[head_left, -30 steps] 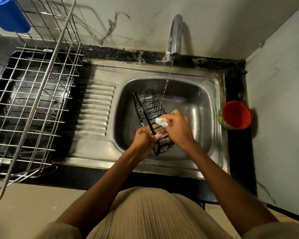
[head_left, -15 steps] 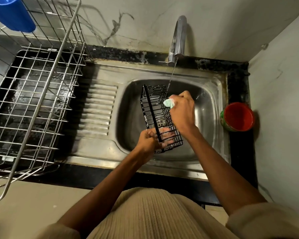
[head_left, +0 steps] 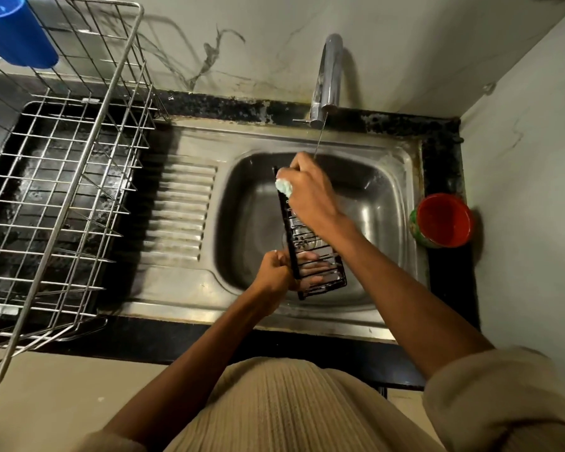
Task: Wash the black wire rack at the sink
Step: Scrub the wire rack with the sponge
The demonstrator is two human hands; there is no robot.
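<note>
Turned edge-on now, black wire rack in left hand's grip; right hand clutches sponge.

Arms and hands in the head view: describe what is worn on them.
Both forearms are bare. The left hand and the right hand wear no gloves; no rings or watch are visible. Beige ribbed-knit sleeves are pushed up near the elbows, matching the beige ribbed top.

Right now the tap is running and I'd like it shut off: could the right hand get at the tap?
Probably yes: the right hand is just below the tap, nothing between, though it grips a scrub pad.
</note>
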